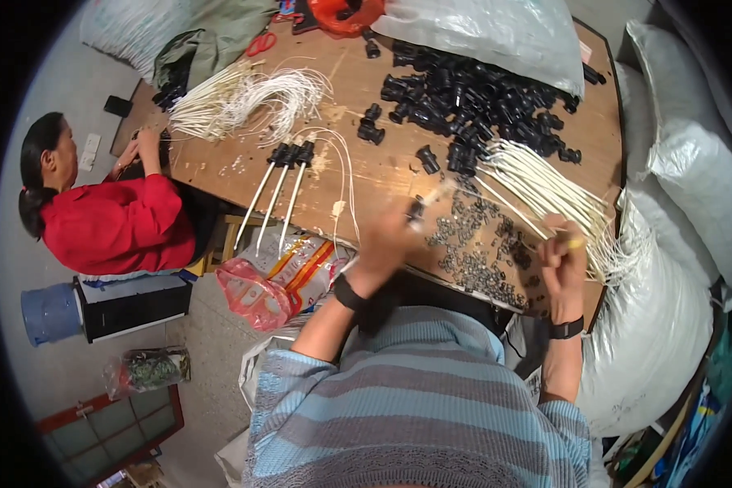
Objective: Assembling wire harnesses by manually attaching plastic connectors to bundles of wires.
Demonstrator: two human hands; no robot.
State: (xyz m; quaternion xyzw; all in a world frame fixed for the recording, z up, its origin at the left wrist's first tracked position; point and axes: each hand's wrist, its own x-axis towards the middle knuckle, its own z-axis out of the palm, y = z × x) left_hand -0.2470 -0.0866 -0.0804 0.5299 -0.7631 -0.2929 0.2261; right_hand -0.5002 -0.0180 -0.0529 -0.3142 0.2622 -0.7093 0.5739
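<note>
My left hand (pixel 380 244), smeared by motion, is closed round a small black plastic fitting (pixel 416 210) above the table's near edge. A pale blur lies just beyond that fitting. My right hand (pixel 564 256) has its fingers curled together, with a small yellow piece (pixel 576 244) showing at them; what it is, I cannot make out. One white tube (pixel 508 203) runs toward its fingertips from the bundle of white tubes (pixel 549 183) beside it. Between my hands, small metal and dark parts (pixel 476 244) are scattered on the table.
Black fittings (pixel 472 106) are heaped on the wooden table (pixel 366 183). Three tubes with black fittings (pixel 289 154) and bundled white cables (pixel 285 93) lie left. Red scissors (pixel 261 43) sit farther back. A person in red (pixel 114 220) works at left. Stuffed white sacks (pixel 659 325) crowd the right.
</note>
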